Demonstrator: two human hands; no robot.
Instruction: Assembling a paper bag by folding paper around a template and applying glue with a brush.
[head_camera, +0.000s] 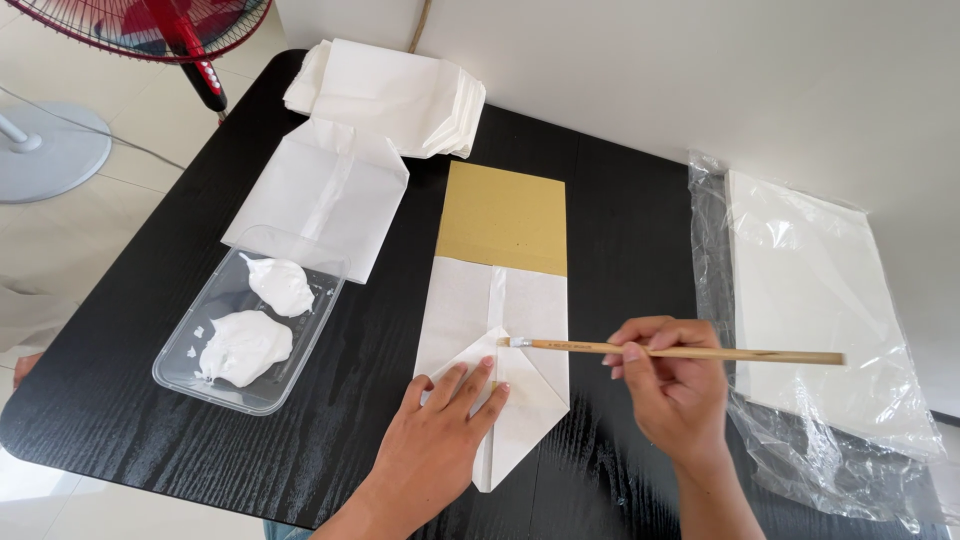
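Head view — left hand (448, 420) flat on white folded paper (495, 345), right hand (668, 385) pinching a brush (680, 351) — brown cardboard (503, 218) beneath.

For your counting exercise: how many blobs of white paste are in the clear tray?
2. One smaller blob sits at the far end of the clear tray; one larger blob lies nearer the person.

White folded paper bag (500, 360) lies flat on the black worktop (620, 220), bottom flaps folded to a point, a brown cardboard insert (503, 218) protruding from its top. Wooden-handled paintbrush (680, 351) held level, bristles on the upper flap.
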